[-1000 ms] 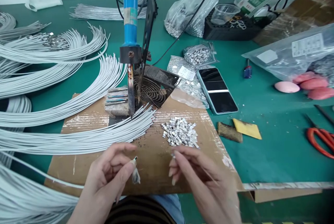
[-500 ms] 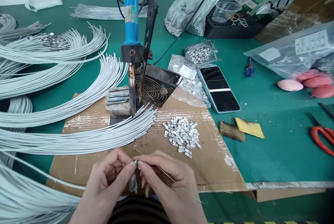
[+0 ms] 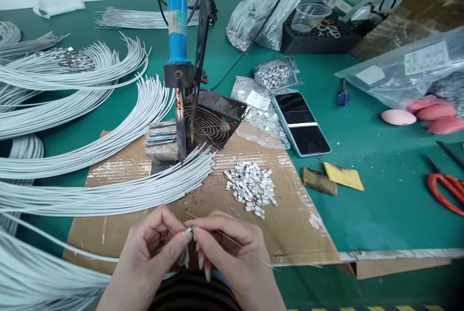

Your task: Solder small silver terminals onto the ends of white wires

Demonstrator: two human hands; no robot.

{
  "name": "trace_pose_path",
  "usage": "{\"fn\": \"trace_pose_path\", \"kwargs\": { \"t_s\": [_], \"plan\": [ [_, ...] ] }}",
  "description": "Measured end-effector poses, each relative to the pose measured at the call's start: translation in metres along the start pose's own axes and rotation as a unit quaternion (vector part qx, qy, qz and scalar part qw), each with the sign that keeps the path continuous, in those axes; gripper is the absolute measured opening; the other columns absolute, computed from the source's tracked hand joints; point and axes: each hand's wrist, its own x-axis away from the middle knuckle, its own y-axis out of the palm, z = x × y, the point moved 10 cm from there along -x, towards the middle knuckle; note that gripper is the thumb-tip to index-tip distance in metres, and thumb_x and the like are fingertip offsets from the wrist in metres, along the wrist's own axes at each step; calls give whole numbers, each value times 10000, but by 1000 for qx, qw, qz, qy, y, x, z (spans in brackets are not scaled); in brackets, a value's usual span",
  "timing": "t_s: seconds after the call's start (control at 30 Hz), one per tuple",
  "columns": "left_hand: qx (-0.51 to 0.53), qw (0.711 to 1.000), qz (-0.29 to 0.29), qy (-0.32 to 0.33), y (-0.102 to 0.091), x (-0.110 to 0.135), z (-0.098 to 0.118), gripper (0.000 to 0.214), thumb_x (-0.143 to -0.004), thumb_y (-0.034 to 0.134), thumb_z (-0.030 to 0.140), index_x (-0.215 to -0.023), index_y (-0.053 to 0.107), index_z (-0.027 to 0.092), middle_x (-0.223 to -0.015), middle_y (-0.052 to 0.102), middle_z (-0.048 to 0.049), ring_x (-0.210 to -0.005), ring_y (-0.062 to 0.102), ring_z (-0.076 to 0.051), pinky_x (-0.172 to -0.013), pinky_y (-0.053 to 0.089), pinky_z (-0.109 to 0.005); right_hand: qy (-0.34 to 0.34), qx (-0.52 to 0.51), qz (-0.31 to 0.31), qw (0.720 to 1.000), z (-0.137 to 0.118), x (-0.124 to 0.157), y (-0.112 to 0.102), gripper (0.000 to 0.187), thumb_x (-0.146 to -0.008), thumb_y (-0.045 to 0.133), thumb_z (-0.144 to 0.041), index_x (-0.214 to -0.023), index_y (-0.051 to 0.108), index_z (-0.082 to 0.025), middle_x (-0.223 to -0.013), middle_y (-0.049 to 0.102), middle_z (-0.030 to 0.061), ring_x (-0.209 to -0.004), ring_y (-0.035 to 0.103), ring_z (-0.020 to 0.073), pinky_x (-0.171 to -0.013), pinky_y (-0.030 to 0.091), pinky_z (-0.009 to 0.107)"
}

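Observation:
My left hand (image 3: 150, 255) and my right hand (image 3: 232, 258) meet fingertip to fingertip at the near edge of a cardboard sheet (image 3: 297, 226). The left fingers pinch the end of a thin white wire. Between my right fingers sits a tiny silver metal clip, pressed against that wire end, and a fine strand of solder wire (image 3: 246, 251) runs back over that hand. Just beyond lies a heap of small silver clips (image 3: 251, 187). A fan of white wires (image 3: 119, 190) ends under the tip of a blue-handled soldering iron (image 3: 177, 35) held upright in a stand.
A small black fan (image 3: 212, 122) sits behind the iron. A phone (image 3: 300, 123), bags of clips (image 3: 275, 75), a yellow sponge (image 3: 343, 176), red scissors (image 3: 445, 192) and pink objects (image 3: 398, 117) lie on the green table. More white wire bundles (image 3: 54, 79) cover the left side.
My right hand came left from beside the clip heap and joined the left hand's fingertips, bringing a clip to the wire end. Both hands have since stayed together.

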Motion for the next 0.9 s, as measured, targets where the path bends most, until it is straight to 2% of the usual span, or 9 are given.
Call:
{"fn": "trace_pose_path", "kwargs": {
  "t_s": [0.13, 0.23, 0.3, 0.43, 0.57, 0.7, 0.8, 0.83, 0.9],
  "plan": [
    [3, 999, -46, -12, 2, -1, -4, 455, -748, 911, 549, -688, 663, 173, -597, 650, 21, -572, 505, -104, -564, 362, -212, 43, -14, -17, 999, 3, 0, 0, 160, -811, 862, -373, -806, 898, -217, -628, 627, -9, -448, 588, 81, -411, 482, 165],
    [-13, 997, -78, -27, 2, -1, -8, 468, -788, 875, 563, -693, 656, 160, -575, 586, 32, -547, 415, -89, -537, 274, -216, 23, 65, -24, 997, -14, 0, -1, 64, -796, 844, -248, -784, 902, -225, -588, 649, -5, -423, 575, 86, -405, 465, 177],
    [-23, 996, -84, -28, 1, -1, -8, 486, -794, 860, 586, -689, 654, 158, -563, 548, 41, -538, 374, -84, -528, 230, -223, 16, 120, -25, 992, -25, 1, -1, 107, -810, 809, -199, -792, 905, -244, -595, 660, -1, -455, 579, 93, -435, 467, 186],
    [-51, 997, -51, -19, -1, -1, -3, 520, -774, 847, 631, -671, 643, 164, -558, 508, 53, -538, 344, -85, -520, 214, -222, 33, 130, -21, 991, -32, 2, 0, 104, -821, 801, -231, -777, 895, -234, -596, 652, -4, -484, 584, 96, -468, 460, 196],
    [-111, 994, 6, 3, -2, 2, 4, 471, -768, 856, 566, -644, 632, 170, -538, 464, 69, -524, 334, -86, -512, 228, -215, 44, 110, -3, 993, -30, 2, -3, 107, -822, 796, -250, -761, 881, -226, -595, 649, -11, -480, 587, 89, -482, 473, 197],
    [-152, 985, 66, 46, -3, 10, 6, 401, -815, 805, 508, -657, 654, 172, -535, 501, 55, -513, 399, -92, -510, 279, -205, 60, 86, 46, 993, -22, 5, -7, 70, -755, 838, -252, -697, 850, -215, -567, 629, -24, -443, 569, 90, -425, 464, 184],
    [-129, 986, 86, 64, 0, 15, 2, 417, -849, 778, 550, -688, 676, 180, -552, 600, 24, -501, 486, -102, -511, 356, -201, 72, 37, 106, 991, -4, 13, -8, 157, -760, 844, -322, -673, 816, -195, -536, 609, -30, -406, 531, 80, -392, 433, 179],
    [-103, 989, 80, 63, 3, 15, 0, 441, -855, 769, 586, -697, 675, 184, -560, 627, 15, -502, 517, -109, -515, 388, -201, 58, 32, 127, 990, -1, 16, -8, 183, -787, 826, -338, -673, 813, -196, -538, 609, -28, -407, 520, 78, -387, 424, 179],
    [-45, 995, 69, 52, 8, 15, -2, 486, -834, 773, 649, -715, 670, 189, -556, 639, 14, -506, 549, -115, -517, 428, -196, -13, 51, 163, 985, -5, 21, -10, 177, -840, 786, -309, -698, 827, -212, -563, 628, -18, -432, 518, 82, -401, 418, 183]
  ]
}}
